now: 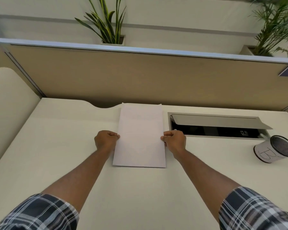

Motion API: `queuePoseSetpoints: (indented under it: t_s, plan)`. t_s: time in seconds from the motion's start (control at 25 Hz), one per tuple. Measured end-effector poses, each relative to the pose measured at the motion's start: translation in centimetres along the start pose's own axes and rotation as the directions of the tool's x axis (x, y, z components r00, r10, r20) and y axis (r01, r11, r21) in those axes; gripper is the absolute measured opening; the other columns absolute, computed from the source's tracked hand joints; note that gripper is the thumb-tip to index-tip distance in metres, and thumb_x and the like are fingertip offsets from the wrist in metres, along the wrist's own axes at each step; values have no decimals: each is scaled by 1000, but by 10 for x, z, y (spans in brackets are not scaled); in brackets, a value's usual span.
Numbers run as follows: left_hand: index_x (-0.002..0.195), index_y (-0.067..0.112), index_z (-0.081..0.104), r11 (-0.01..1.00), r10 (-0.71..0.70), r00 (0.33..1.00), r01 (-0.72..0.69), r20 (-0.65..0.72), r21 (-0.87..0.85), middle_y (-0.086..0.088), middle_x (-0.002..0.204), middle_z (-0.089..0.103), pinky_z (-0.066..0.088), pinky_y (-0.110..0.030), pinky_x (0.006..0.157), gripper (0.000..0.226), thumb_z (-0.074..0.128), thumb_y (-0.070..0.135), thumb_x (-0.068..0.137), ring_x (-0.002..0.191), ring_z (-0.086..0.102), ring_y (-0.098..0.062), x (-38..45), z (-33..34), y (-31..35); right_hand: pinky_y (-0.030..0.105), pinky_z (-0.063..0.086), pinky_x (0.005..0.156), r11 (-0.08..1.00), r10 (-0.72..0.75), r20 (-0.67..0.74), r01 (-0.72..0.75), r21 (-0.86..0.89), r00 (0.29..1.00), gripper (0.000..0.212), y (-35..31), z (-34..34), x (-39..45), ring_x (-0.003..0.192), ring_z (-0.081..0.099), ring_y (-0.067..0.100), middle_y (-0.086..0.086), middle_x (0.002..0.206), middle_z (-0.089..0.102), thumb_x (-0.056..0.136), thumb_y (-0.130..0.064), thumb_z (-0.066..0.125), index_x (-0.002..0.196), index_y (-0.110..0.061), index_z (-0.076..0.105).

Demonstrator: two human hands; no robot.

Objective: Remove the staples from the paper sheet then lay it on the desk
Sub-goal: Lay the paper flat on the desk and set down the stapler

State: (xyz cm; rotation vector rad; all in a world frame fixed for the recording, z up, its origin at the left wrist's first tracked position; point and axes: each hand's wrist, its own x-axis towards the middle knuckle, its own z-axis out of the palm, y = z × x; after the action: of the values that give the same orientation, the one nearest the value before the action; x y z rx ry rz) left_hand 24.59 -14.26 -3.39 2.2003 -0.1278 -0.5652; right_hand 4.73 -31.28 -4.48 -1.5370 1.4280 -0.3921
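A white paper sheet (pixel 140 135) is in the middle of the cream desk (pixel 56 146), long side running away from me. My left hand (pixel 106 141) pinches its left edge about halfway down, thumb on top. My right hand (pixel 174 140) pinches the right edge at the same height. The sheet's far end reaches the desk's back cut-out. Whether it rests flat or hangs slightly above the desk I cannot tell. No staples or staple remover can be made out.
An open cable hatch (pixel 214 125) with a raised lid sits right of the paper. A white mesh cup (pixel 274 151) marked with a letter lies tipped at the far right. A tan partition (pixel 140 77) closes the back; plants stand behind it.
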Motion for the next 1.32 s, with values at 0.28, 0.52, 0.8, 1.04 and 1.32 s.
queuePoseSetpoints:
  t_s: [0.28,0.52,0.8,1.04,1.32]
  plan:
    - [78,9,79,997,67,996,-64,-57,43,-6,87,77,52,-28,79,8,84,16,77,80,67,-20,24,11,0,42,62,87,991,-73,-18,71,-110,997,16,-4,14,20,88,75,20,-2,92,79,76,-20,85,91,-19,79]
    - [75,8,74,991,102,994,-97,-48,93,-5,83,75,48,-29,74,21,83,27,78,83,68,-24,28,15,-2,36,57,87,987,-79,-62,69,-145,995,10,-6,17,15,95,70,18,-6,89,75,83,-25,79,84,-25,69]
    - [117,12,69,925,290,957,-283,10,253,-10,105,67,45,-24,82,37,78,16,81,93,67,-23,17,17,-18,29,53,87,938,-228,-13,217,-271,973,29,9,26,6,99,66,15,0,102,72,85,-24,78,114,-19,75]
    - [118,12,71,926,281,959,-278,23,255,-11,107,65,47,-26,84,38,77,13,81,94,66,-22,22,18,-18,29,51,86,933,-205,2,196,-302,979,29,4,25,14,112,66,19,0,102,77,85,-20,78,114,-18,77]
    - [124,10,67,927,273,961,-273,37,256,-14,112,63,45,-26,85,40,73,15,85,100,66,-25,19,18,-18,31,54,87,939,-203,7,196,-282,979,29,6,24,17,106,67,19,1,98,76,85,-24,79,114,-17,76]
